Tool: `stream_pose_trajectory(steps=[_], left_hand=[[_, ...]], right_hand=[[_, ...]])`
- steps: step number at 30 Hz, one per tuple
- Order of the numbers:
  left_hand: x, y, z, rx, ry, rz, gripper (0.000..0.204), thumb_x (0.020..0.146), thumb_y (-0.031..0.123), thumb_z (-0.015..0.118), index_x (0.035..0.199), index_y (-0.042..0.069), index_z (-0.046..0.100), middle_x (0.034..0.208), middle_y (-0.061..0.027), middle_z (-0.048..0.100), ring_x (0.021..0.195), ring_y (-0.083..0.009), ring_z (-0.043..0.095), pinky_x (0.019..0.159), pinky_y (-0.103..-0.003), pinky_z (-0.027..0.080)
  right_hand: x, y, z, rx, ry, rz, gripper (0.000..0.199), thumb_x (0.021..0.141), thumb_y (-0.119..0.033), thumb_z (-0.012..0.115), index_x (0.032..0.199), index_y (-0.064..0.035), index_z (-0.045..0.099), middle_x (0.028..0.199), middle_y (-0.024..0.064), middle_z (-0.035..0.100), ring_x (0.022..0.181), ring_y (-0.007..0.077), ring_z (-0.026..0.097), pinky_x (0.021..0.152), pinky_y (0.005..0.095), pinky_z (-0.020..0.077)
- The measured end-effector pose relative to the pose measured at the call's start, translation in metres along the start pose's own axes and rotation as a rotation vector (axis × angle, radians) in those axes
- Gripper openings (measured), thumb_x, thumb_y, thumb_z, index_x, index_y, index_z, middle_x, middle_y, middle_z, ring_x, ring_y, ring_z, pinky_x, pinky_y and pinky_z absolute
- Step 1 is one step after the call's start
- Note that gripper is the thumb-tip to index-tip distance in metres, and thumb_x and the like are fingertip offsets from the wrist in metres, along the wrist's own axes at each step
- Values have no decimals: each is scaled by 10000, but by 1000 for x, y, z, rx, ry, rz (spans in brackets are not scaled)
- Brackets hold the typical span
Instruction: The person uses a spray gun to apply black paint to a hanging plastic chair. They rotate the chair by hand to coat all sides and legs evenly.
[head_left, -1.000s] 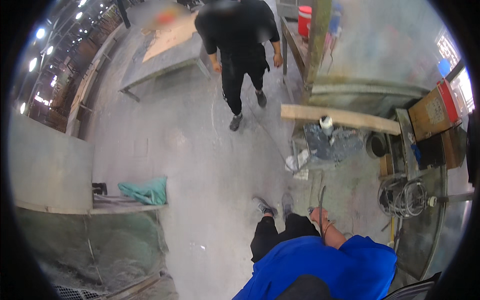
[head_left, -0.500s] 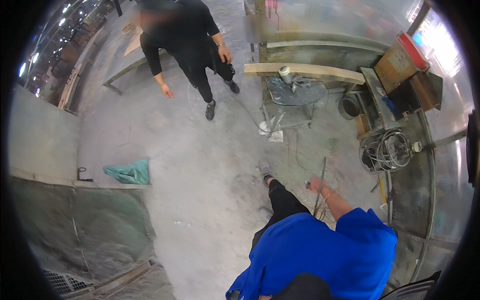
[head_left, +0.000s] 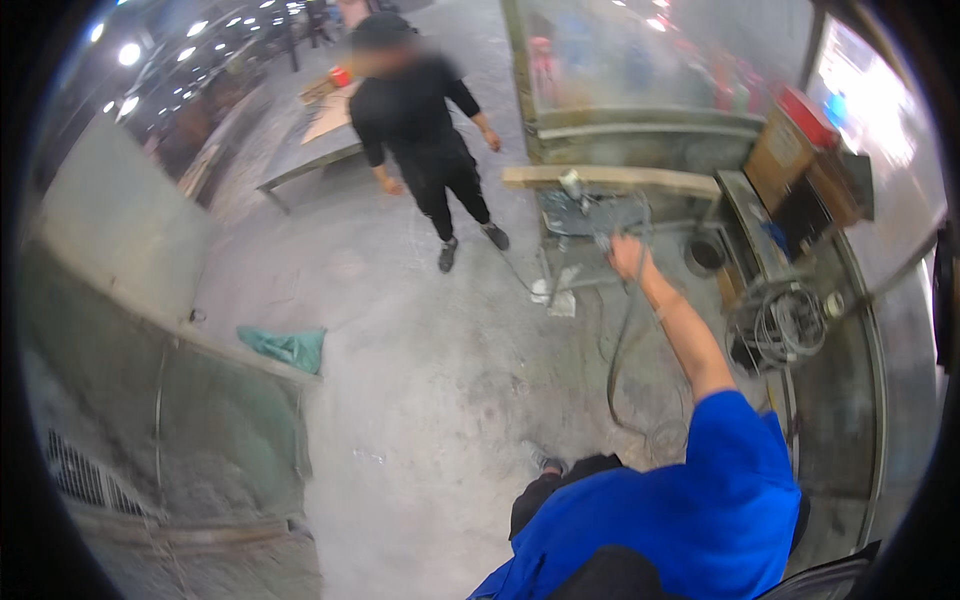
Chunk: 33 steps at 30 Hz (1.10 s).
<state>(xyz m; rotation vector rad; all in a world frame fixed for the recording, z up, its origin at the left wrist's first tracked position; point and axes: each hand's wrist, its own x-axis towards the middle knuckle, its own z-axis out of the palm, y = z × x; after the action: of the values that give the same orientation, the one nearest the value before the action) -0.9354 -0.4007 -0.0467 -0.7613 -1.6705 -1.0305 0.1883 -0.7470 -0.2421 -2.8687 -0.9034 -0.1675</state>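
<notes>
My right arm reaches forward over the floor, and my right hand point(head_left: 628, 257) is closed, held out in front of a low stand. A grey hose point(head_left: 613, 385) runs up from the floor to this hand and loops above it. A small greyish piece shows at the fingertips, too blurred to name. Just beyond the hand, the stand's dark top point(head_left: 567, 217) carries a spray gun with a pale cup point(head_left: 571, 183), partly hidden by the hose. My left hand is out of the picture.
A person in black point(head_left: 425, 130) stands ahead by a table point(head_left: 310, 163). A wooden beam point(head_left: 610, 180) lies behind the stand. To the right are a bucket point(head_left: 704, 256), coiled hose point(head_left: 785, 325) and cardboard boxes point(head_left: 785, 140). Green cloth point(head_left: 285, 348) lies left, by a low partition point(head_left: 230, 420).
My right hand has moved from near my body forward to the stand, drawing the hose along. The view has shifted, and the person in black appears farther off.
</notes>
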Motion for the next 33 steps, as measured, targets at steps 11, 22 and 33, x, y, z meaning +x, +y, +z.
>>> stream_pose_trajectory(steps=[11,22,33], left_hand=[[2,128,-116,-297,-467,-384,631,853,466,705,1280,4,660,1164,-226,728,1082,-443,673,951,-517,493],[9,178,-196,-718,-564,-480,486,854,291,684,1207,-43,671,1061,-191,745,928,-355,703,867,-451,518],[20,50,-177,-810,-520,-417,398,885,254,695,1153,-35,638,764,-83,644,604,-177,591,583,-369,493]], right_hand=[[-508,96,116,-9,-702,176,395,936,-369,591,1007,-29,778,1014,279,728,988,440,714,889,502,558],[-649,72,81,273,-525,486,320,892,-220,627,1133,-57,759,1216,212,717,1169,357,684,971,456,544],[-608,119,174,71,-902,415,348,908,-268,612,1175,-107,766,1269,179,710,1177,354,689,957,492,550]])
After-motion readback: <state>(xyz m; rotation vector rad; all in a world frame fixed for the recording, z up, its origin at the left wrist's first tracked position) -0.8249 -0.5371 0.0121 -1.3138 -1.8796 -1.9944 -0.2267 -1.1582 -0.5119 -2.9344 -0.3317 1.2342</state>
